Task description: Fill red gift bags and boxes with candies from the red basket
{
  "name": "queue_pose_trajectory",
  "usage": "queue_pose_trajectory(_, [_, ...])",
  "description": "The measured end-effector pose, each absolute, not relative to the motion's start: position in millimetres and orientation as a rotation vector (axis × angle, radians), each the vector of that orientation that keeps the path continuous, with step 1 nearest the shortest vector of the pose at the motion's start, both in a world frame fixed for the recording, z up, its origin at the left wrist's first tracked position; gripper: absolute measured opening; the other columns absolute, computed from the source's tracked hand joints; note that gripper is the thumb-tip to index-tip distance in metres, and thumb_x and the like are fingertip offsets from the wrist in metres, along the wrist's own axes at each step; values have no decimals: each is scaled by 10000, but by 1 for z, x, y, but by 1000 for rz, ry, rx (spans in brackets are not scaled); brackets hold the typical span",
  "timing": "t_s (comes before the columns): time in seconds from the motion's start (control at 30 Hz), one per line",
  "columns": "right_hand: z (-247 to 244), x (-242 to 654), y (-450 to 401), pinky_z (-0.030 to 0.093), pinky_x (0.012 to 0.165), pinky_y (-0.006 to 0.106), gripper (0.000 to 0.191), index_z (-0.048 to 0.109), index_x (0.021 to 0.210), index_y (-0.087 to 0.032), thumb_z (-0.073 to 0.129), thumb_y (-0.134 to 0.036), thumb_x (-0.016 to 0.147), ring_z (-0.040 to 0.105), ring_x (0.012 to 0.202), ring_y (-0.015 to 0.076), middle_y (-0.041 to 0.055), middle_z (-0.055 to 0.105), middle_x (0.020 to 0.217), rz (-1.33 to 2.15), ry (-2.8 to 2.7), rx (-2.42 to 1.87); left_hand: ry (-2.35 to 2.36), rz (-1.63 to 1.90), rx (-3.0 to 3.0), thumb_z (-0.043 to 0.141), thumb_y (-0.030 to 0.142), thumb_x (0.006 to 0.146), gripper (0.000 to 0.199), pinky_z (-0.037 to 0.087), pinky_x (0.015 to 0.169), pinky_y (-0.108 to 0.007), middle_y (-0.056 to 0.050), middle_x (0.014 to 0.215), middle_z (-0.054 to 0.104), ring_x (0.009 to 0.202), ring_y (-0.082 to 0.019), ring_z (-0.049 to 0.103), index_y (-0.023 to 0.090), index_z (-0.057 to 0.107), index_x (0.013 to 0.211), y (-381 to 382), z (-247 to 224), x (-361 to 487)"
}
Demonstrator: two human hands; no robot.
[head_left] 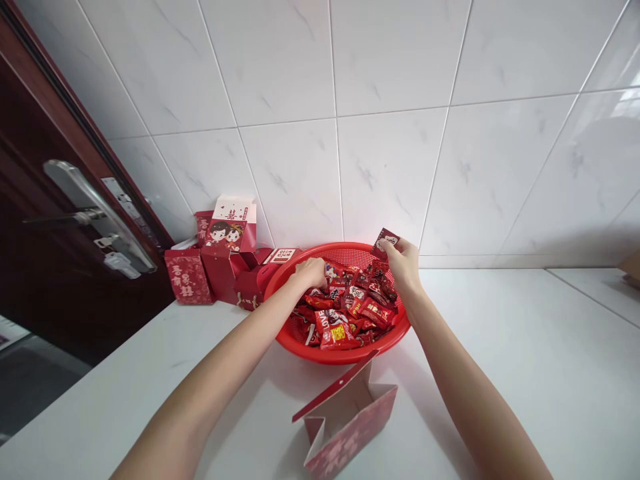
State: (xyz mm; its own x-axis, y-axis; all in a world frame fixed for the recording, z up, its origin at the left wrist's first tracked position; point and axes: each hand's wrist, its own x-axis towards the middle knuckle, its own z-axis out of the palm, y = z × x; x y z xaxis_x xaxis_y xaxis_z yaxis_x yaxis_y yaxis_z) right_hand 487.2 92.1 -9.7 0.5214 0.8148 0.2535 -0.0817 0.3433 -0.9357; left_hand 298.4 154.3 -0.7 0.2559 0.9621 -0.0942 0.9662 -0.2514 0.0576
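A round red plastic basket (pixel 341 357) stands against the tiled wall, heaped with small red wrapped candies (pixel 336 330). Inside its left rim, my left hand (pixel 312 272) reaches down with curled fingers among the wrappers; the fingertips are hidden, and what they grip cannot be made out. Above the right rim, my right hand (pixel 404 263) pinches a dark red candy packet (pixel 385 243) between thumb and fingers. In front of the basket, an open red paper gift box (pixel 353 430) stands with its top flap raised and its pale inside showing.
Several red gift boxes (pixel 220 273) with printed figures and characters are grouped left of the basket, by the wall. A dark red door with a metal handle (pixel 100 217) is at the left, beyond the white tabletop (pixel 525 353). A brown object (pixel 631 268) shows at the far right edge.
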Motion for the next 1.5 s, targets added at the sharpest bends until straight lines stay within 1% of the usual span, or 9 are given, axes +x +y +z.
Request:
queue_pose_trajectory(0.17, [-8, 486, 91, 425, 582, 278, 232, 626, 681, -184, 655, -413, 659, 550, 608, 144, -3, 639, 644, 696, -834, -1071, 1661, -75, 2532, 821, 176, 629, 465, 526, 908, -318, -66, 1161, 754, 1128, -293, 676, 293, 789, 1078, 153, -1, 298])
queue_pose_trajectory(0.27, [-8, 486, 91, 424, 575, 277, 227, 624, 676, -187, 664, -410, 659, 549, 611, 146, -7, 629, 634, 709, -841, -1065, 1556, 0, 2539, 771, 284, 703, 389, 510, 942, -334, -79, 1134, 739, 1161, -312, 650, 312, 800, 1090, 153, -4, 299])
queue_pose_trajectory(0.43, [-10, 486, 92, 440, 592, 286, 241, 631, 696, -191, 660, -428, 663, 577, 644, 161, 3, 648, 668, 725, -873, -1060, 1494, -41, 2447, 783, 529, 647, 328, 517, 792, -312, -50, 917, 744, 869, -275, 696, 288, 817, 867, 157, -8, 301])
queue_pose_trajectory(0.6, [-9, 486, 92, 437, 605, 284, 225, 616, 676, -191, 665, -411, 661, 563, 638, 152, -10, 622, 643, 736, -885, -1070, 1503, -72, 2385, 838, 450, 567, 227, 448, 664, -268, -4, 694, 707, 747, -234, 659, 261, 724, 620, 161, -8, 300])
queue_pose_trajectory(0.8, [-10, 485, 92, 449, 618, 297, 235, 628, 688, -186, 675, -414, 661, 585, 635, 160, -4, 633, 650, 753, -897, -1060, 1438, 167, 2368, 823, 295, 579, 109, 442, 670, -277, -7, 719, 749, 778, -240, 677, 248, 757, 651, 161, -8, 295])
queue_pose_trajectory(0.97, [-9, 485, 91, 465, 635, 301, 252, 635, 703, -192, 689, -433, 656, 608, 656, 169, 1, 651, 677, 779, -911, -1047, 1540, 536, 2239, 730, 340, 720, 120, 468, 728, -298, -33, 841, 789, 870, -253, 695, 231, 781, 729, 168, -5, 293])
queue_pose_trajectory(1.1, [-8, 485, 91, 453, 628, 300, 244, 635, 697, -193, 680, -429, 652, 599, 652, 168, 0, 650, 672, 778, -912, -1057, 1462, 816, 1985, 720, 358, 749, 152, 504, 815, -292, -20, 872, 795, 923, -241, 702, 220, 784, 744, 176, -7, 293])
queue_pose_trajectory(1.33, [-10, 485, 93, 449, 631, 300, 241, 622, 691, -198, 677, -429, 647, 589, 648, 164, -3, 641, 663, 767, -917, -1055, 1497, 777, 1822, 677, 380, 821, 227, 548, 634, -305, 8, 558, 659, 575, -201, 677, 185, 742, 725, 191, -25, 288])
queue_pose_trajectory(1.5, [-9, 484, 92, 445, 617, 296, 237, 633, 694, -191, 679, -417, 636, 588, 645, 164, -1, 644, 661, 776, -908, -1047, 1463, 807, 1850, 684, 384, 830, 271, 547, 643, -300, 19, 502, 597, 585, -206, 676, 186, 680, 644, 192, -28, 288])
